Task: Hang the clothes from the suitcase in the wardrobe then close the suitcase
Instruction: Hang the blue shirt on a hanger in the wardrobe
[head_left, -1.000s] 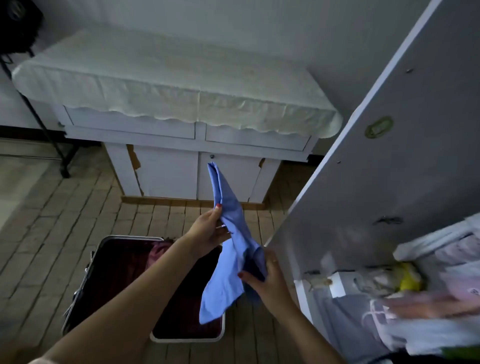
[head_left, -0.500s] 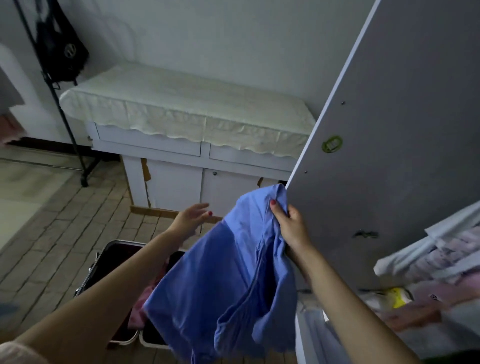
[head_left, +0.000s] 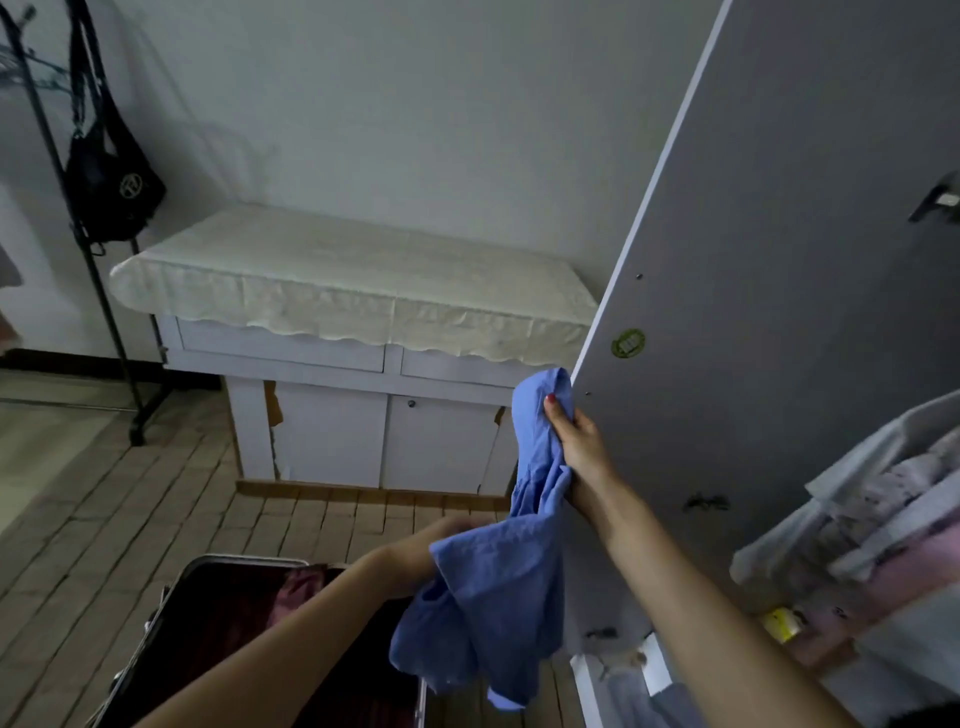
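Note:
A blue garment (head_left: 493, 587) hangs in the air over the floor. My right hand (head_left: 571, 436) grips its top end, raised beside the edge of the open wardrobe door (head_left: 769, 291). My left hand (head_left: 441, 540) is lower down, blurred and mostly behind the cloth, so whether it holds the fabric does not show. The open suitcase (head_left: 218, 618) lies on the floor at bottom left, with a pinkish garment (head_left: 301, 587) inside. Pale clothes (head_left: 872, 509) hang in the wardrobe at the right.
A white cabinet (head_left: 332, 395) with a cream lace cover stands against the wall ahead. A black stand (head_left: 98, 280) with a black bag (head_left: 114, 182) is at the left. The floor (head_left: 104, 509) is tan tile.
My right hand has lifted the blue garment higher, beside the door edge. My left hand has dropped down behind the cloth. The view has tilted upward.

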